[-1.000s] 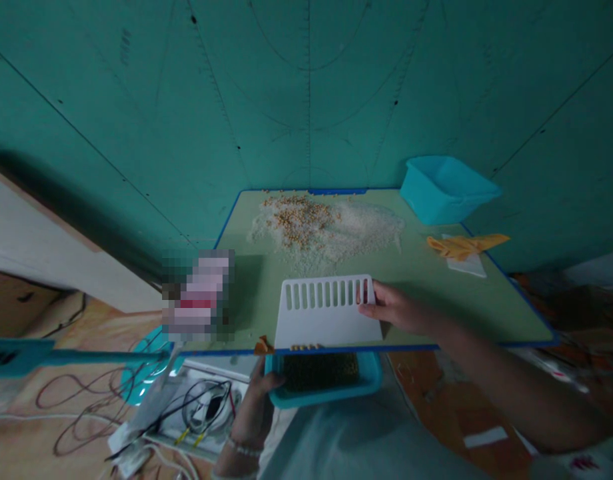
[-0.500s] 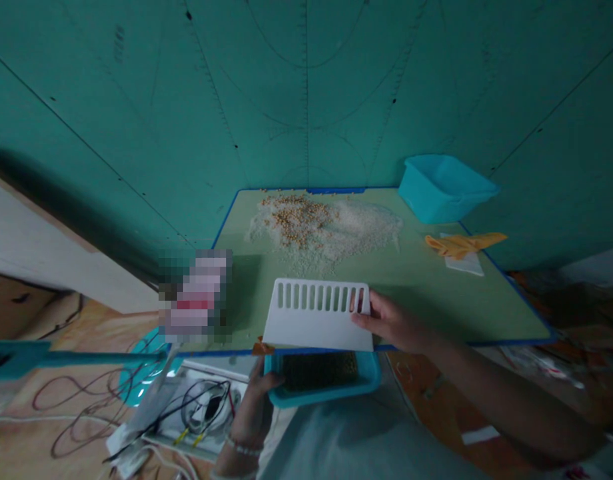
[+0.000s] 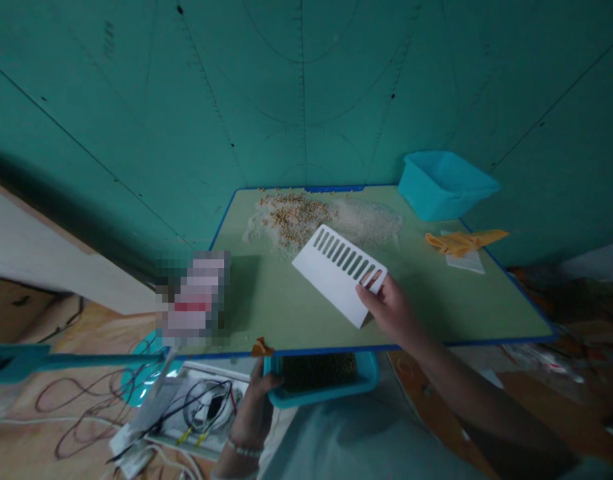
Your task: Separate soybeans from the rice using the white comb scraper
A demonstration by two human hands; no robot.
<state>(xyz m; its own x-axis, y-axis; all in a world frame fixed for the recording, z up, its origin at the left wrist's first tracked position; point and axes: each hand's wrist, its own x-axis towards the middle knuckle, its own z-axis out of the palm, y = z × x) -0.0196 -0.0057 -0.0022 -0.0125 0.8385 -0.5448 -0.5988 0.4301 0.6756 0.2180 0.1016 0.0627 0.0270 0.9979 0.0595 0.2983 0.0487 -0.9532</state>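
My right hand [image 3: 392,309] grips a white slotted scraper [image 3: 339,273] by its right end, lifted and tilted over the green board [image 3: 286,313]. Just beyond the scraper lies a pile of white rice mixed with tan beans [image 3: 311,217] at the far side of the board. My left hand [image 3: 254,408] is closed on the left rim of a teal tray [image 3: 320,379] held under the board's near edge; the tray holds dark grains.
A second teal tub [image 3: 444,183] stands at the board's far right corner, with an orange cloth on white paper [image 3: 464,243] beside it. A blurred package [image 3: 192,297] sits at the near left. Cables and a white box [image 3: 196,407] lie below left.
The scraper has left the board's near edge above the tray and swung up and forward toward the pile, turning diagonal. My left hand and the tray stay put.
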